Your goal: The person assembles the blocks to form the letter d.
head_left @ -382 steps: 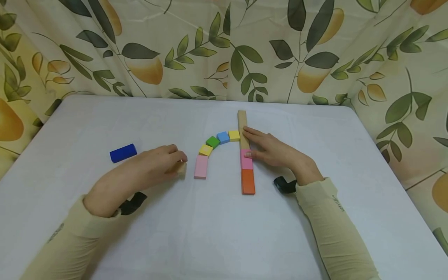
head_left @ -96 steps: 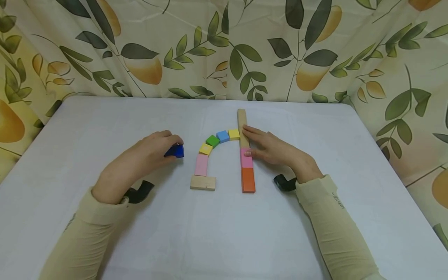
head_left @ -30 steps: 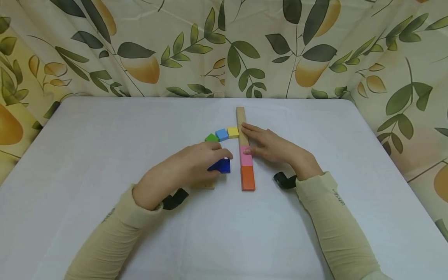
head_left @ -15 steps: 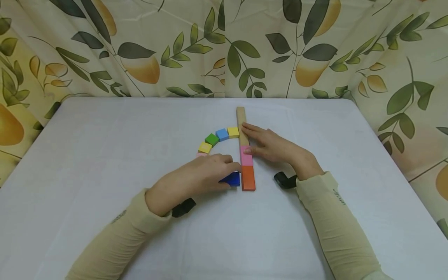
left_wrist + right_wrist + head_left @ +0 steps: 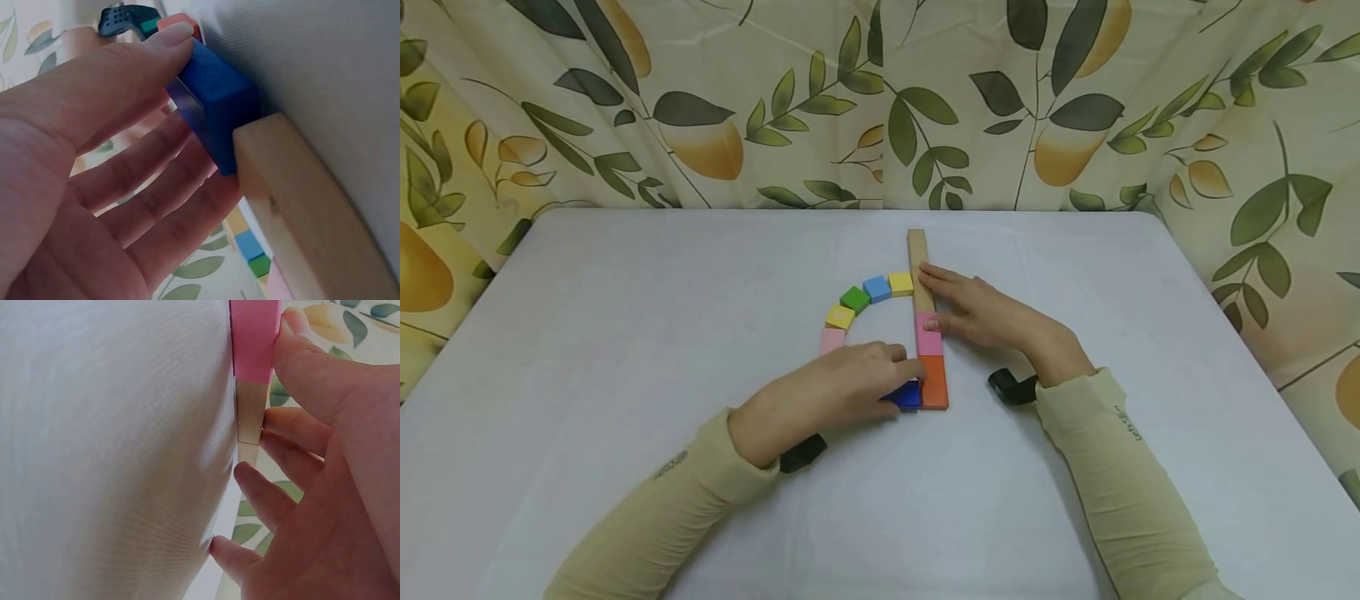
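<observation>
My left hand [image 5: 842, 383] pinches a dark blue wooden block [image 5: 907, 395] between thumb and fingers, low on the table. One end of it meets the orange block [image 5: 935, 385]; in the left wrist view its other end is against a plain wooden block [image 5: 306, 206], which the hand hides from the head view. My right hand [image 5: 992, 317] rests with extended fingers along a straight column: plain wood [image 5: 917, 246], then a pink block [image 5: 929, 343], then the orange one. Its thumb touches the pink block, as the right wrist view shows.
From the column's plain wood, an arc of small cubes curves left: yellow [image 5: 900, 284], light blue [image 5: 877, 289], green [image 5: 854, 300] and yellow [image 5: 840, 317]. A pale pink block [image 5: 832, 340] continues it, partly behind the left hand. A white cloth [image 5: 1037, 500] covers the table; a patterned curtain [image 5: 820, 108] hangs behind.
The left hand has picked up the dark blue block from the left, carried it right and lowered it beside the orange block. Earlier it set down the plain wooden block. The right hand stays put.
</observation>
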`<action>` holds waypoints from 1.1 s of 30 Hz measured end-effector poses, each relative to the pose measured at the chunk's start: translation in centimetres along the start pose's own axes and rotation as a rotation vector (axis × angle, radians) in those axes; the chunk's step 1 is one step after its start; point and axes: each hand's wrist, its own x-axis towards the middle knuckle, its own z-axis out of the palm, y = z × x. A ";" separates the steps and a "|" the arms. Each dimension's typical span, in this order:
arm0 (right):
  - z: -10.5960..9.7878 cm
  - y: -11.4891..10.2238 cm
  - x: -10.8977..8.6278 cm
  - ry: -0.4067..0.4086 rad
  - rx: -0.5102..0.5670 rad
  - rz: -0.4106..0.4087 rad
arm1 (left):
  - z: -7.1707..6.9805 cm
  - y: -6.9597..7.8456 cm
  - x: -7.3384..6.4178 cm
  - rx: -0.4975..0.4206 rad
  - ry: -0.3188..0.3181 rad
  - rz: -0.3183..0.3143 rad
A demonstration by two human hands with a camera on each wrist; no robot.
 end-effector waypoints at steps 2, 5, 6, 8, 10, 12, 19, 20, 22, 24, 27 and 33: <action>0.0 0.0 0.0 -0.002 0.001 0.002 | 0.2 0.0 0.0 -0.001 -0.002 -0.003; 0.1 0.0 0.0 -0.002 0.001 0.004 | 0.4 0.1 0.1 0.001 -0.007 -0.010; 0.1 0.0 0.0 -0.002 0.002 0.003 | 0.4 0.1 0.1 0.000 -0.007 -0.013; 0.0 0.1 0.1 -0.001 0.003 0.000 | 0.5 0.1 0.2 -0.004 -0.007 -0.018; 0.1 0.1 0.0 -0.001 0.003 0.000 | 0.5 0.0 0.2 -0.012 -0.007 -0.024; 0.1 0.0 0.0 0.000 0.004 0.000 | 0.3 -0.1 0.1 -0.022 -0.016 -0.040; 0.1 -0.1 0.0 -0.002 0.012 0.013 | -0.8 -0.4 -0.6 -0.046 -0.129 -0.168; 0.1 -0.1 0.0 -0.003 0.013 0.016 | -0.9 -0.4 -0.6 -0.047 -0.142 -0.181; 0.0 -0.1 0.1 -0.004 0.015 0.016 | -1.0 -0.5 -0.6 -0.045 -0.157 -0.197; 0.0 0.0 0.1 -0.003 0.017 0.015 | -1.0 -0.6 -0.6 -0.037 -0.165 -0.199; 0.0 0.0 0.1 -0.001 0.017 0.007 | -1.0 -0.6 -0.6 -0.026 -0.169 -0.189; 0.1 0.0 0.1 0.000 0.014 0.001 | -0.8 -0.4 -0.6 -0.018 -0.170 -0.174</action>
